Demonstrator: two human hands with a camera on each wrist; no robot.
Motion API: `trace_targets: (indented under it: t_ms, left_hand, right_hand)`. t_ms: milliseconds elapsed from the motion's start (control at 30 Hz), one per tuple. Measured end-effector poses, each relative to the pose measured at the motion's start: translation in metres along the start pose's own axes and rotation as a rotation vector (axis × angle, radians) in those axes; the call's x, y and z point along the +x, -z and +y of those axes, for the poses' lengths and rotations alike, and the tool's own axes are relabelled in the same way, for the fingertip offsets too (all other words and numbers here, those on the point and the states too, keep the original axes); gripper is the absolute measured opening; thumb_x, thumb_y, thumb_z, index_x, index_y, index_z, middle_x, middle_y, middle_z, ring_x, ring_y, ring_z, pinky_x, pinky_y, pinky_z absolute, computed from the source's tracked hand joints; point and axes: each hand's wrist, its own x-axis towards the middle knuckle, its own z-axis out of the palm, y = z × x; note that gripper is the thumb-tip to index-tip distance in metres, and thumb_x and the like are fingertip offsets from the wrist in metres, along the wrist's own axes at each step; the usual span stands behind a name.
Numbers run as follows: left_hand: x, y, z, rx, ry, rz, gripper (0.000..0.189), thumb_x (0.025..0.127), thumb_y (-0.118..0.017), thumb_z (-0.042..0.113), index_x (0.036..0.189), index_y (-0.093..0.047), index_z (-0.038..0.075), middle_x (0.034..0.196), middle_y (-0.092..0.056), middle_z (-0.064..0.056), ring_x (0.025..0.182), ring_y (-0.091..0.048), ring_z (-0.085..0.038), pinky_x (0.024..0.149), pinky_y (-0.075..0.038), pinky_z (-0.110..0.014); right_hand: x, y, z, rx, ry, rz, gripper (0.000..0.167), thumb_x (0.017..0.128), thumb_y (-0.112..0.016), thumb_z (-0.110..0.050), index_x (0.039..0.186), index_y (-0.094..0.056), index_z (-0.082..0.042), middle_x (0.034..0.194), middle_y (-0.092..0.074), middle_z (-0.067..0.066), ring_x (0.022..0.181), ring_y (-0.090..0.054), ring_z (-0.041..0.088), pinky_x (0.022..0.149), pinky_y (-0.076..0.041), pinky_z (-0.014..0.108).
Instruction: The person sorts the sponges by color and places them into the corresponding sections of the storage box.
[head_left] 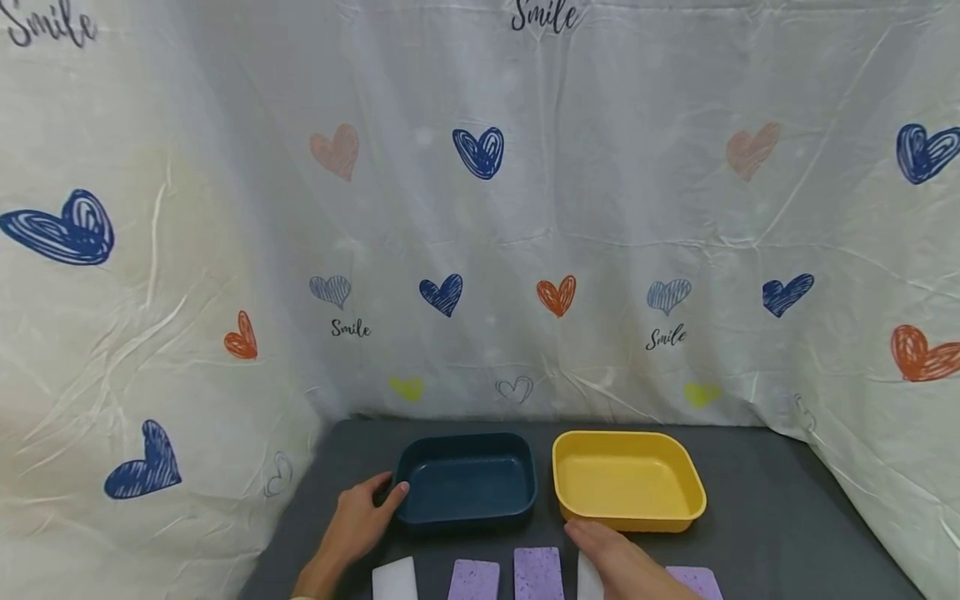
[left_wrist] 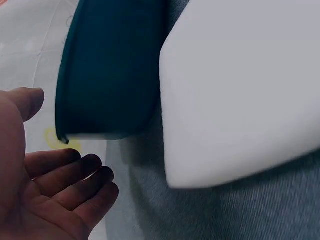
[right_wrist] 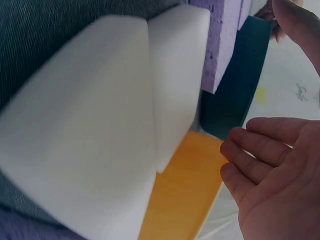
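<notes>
My left hand (head_left: 358, 521) is at the left end of a dark blue tray (head_left: 465, 518), thumb and fingers spread near its rim. The left wrist view shows that hand (left_wrist: 65, 185) with loosely bent fingers and nothing in its palm. My right hand (head_left: 618, 562) hovers before the front left corner of a yellow tray (head_left: 630, 523), partly covering a white sponge-like block (head_left: 588, 579). In the right wrist view that hand (right_wrist: 280, 165) has its fingers extended and holds nothing. Both trays are bare inside.
Along the near edge stand another white block (head_left: 395, 579) and speckled purple sponge-like blocks (head_left: 475, 579), (head_left: 537, 573), (head_left: 696, 581), cut off by the frame. They rest on a dark grey table (head_left: 780, 508). A white curtain printed with hearts (head_left: 555, 208) hangs behind and at both sides.
</notes>
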Motion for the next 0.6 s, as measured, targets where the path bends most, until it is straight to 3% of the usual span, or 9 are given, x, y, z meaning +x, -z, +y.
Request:
trace_targets:
  t_ms: [100,367,600]
  left_hand:
    - [0.004,-0.003,-0.001,0.003,-0.002,0.012,0.064,0.11,-0.063,0.047,0.146,-0.064,-0.006,0.143,-0.069,-0.029,0.131,-0.068,-0.047,0.109,-0.053,-0.065]
    - [0.012,-0.01,-0.005,-0.029,0.019,0.011,0.058,0.111,-0.062,0.037,0.148,-0.062,-0.008,0.145,-0.066,-0.032,0.137,-0.063,-0.049,0.111,-0.051,-0.066]
    - [0.015,-0.018,-0.008,-0.071,-0.002,0.044,0.05,0.109,-0.065,0.027,0.146,-0.064,-0.006,0.141,-0.069,-0.03,0.136,-0.064,-0.049,0.112,-0.051,-0.067]
  right_hand:
    - [0.005,-0.004,0.001,-0.367,0.098,0.041,0.102,0.083,-0.091,-0.059,0.161,-0.052,-0.007,0.164,-0.056,0.011,0.149,-0.054,0.035,0.123,-0.043,0.061]
    - [0.018,-0.016,0.001,-0.416,0.077,-0.006,0.094,0.09,-0.082,-0.064,0.162,-0.053,-0.013,0.166,-0.054,0.005,0.151,-0.054,0.03,0.124,-0.044,0.056]
    - [0.029,-0.03,-0.001,-0.448,0.055,-0.007,0.096,0.087,-0.077,-0.073,0.163,-0.053,-0.018,0.167,-0.054,0.0,0.154,-0.051,0.029,0.126,-0.043,0.056]
